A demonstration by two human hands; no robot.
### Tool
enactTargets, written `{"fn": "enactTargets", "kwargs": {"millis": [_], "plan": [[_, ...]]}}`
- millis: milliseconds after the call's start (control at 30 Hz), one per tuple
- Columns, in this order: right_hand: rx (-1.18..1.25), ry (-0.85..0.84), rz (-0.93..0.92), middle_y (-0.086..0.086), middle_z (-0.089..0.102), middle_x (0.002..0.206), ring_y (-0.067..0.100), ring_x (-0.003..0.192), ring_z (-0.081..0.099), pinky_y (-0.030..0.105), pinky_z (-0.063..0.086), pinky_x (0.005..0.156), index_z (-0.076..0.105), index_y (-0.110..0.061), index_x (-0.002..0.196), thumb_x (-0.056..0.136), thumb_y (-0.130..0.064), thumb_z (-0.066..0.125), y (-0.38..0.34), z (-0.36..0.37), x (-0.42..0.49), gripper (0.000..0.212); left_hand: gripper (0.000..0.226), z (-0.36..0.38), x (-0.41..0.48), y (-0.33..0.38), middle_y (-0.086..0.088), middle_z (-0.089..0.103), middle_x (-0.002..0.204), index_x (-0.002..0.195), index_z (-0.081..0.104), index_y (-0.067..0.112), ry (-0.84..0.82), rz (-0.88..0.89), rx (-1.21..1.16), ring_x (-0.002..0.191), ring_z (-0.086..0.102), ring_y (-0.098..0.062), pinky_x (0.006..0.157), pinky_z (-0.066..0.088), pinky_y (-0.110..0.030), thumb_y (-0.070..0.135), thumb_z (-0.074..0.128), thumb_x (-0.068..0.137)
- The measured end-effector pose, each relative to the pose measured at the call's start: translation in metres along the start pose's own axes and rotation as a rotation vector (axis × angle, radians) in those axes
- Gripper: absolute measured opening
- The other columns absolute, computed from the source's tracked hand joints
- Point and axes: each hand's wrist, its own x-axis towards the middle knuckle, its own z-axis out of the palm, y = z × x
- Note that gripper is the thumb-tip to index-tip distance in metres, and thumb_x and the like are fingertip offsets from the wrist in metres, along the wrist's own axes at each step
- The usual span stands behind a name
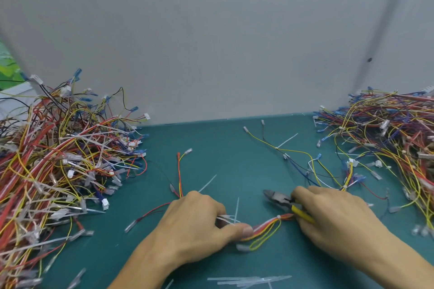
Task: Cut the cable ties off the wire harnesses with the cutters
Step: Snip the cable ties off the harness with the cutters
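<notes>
- Cut-off strips of translucent white cable tie [249,279] lie in a loose sheaf at the near edge of the teal-green table [223,148].
- Left hand [195,225] — knuckles up, fingers curled — pins the red, orange and yellow wire harness [264,226] to the table. The thumb presses on its left end, and thin white tie tails [226,218] poke out between thumb and forefinger.
- One small white cable tie [278,217] cinches that harness near its right end, just beside the right hand [328,213]; a yellow wire loop sags below it.
- Right hand fingers are wrapped round the yellow handles of the grey-headed cutters [278,198]. The head points left and sits just above the harness, apart from the tie; I cannot tell whether the blades are parted.
- Between the hands stands one more upright tie strip [237,206].
- Left of the table rises a big tangled heap of red, yellow and white wires with blue terminals [58,159].
- Right of it spreads a second heap of tied harnesses [387,136].
- Farther back, a loose yellow-and-blue harness [293,155] lies by itself in front of the plain grey wall [211,30].
</notes>
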Motion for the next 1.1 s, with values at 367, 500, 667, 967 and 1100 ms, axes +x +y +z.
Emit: {"fn": "enactTargets", "kwargs": {"millis": [367, 500, 667, 967, 1100], "plan": [[0.201, 0.119, -0.055, -0.016, 0.038, 0.111, 0.013, 0.092, 0.056, 0.032, 0.047, 0.072, 0.050, -0.035, 0.112, 0.084, -0.053, 0.040, -0.006, -0.005, -0.005, 0.034, 0.013, 0.010, 0.006, -0.013, 0.006, 0.064, 0.075, 0.082, 0.068, 0.023, 0.211, 0.360, 0.006, 0.068, 0.060, -0.020, 0.067, 0.033, -0.020, 0.033, 0.061, 0.086], [0.332, 0.037, -0.149, -0.016, 0.038, 0.103, 0.008, 0.078, 0.049, 0.030, 0.047, 0.072, 0.052, -0.044, 0.115, 0.076, -0.055, 0.040, -0.023, -0.009, -0.008, 0.042, 0.008, 0.014, 0.008, -0.015, 0.007, 0.056, 0.059, 0.066, 0.065, 0.018, 0.404, 0.429, 0.052, 0.049, 0.049, -0.018, 0.058, 0.032, -0.020, 0.019, 0.071, 0.072], [0.311, -0.033, -0.156, -0.013, 0.038, 0.100, 0.010, 0.085, 0.051, 0.031, 0.047, 0.075, 0.051, -0.040, 0.115, 0.080, -0.048, 0.043, -0.028, -0.006, -0.010, 0.037, 0.014, 0.017, 0.005, -0.015, 0.007, 0.060, 0.066, 0.071, 0.065, 0.017, 0.273, 0.358, -0.080, 0.054, 0.052, -0.019, 0.060, 0.031, -0.018, 0.020, 0.078, 0.073], [0.254, -0.108, -0.145, -0.011, 0.036, 0.101, 0.018, 0.088, 0.052, 0.032, 0.044, 0.072, 0.051, -0.035, 0.110, 0.084, -0.048, 0.043, -0.034, -0.006, -0.012, 0.030, 0.008, 0.019, 0.005, -0.014, 0.010, 0.044, 0.048, 0.089, 0.067, 0.030, 0.133, 0.147, -0.588, 0.048, 0.033, -0.008, 0.051, 0.029, -0.015, 0.034, 0.064, 0.083], [0.312, -0.137, -0.125, -0.010, 0.040, 0.097, 0.014, 0.087, 0.052, 0.032, 0.047, 0.075, 0.054, -0.032, 0.105, 0.081, -0.049, 0.044, -0.030, -0.005, -0.010, 0.031, 0.016, 0.022, 0.009, -0.012, 0.004, 0.060, 0.062, 0.076, 0.068, 0.020, 0.111, 0.078, -0.779, 0.057, 0.047, -0.007, 0.062, 0.039, -0.025, 0.035, 0.065, 0.082]]}}
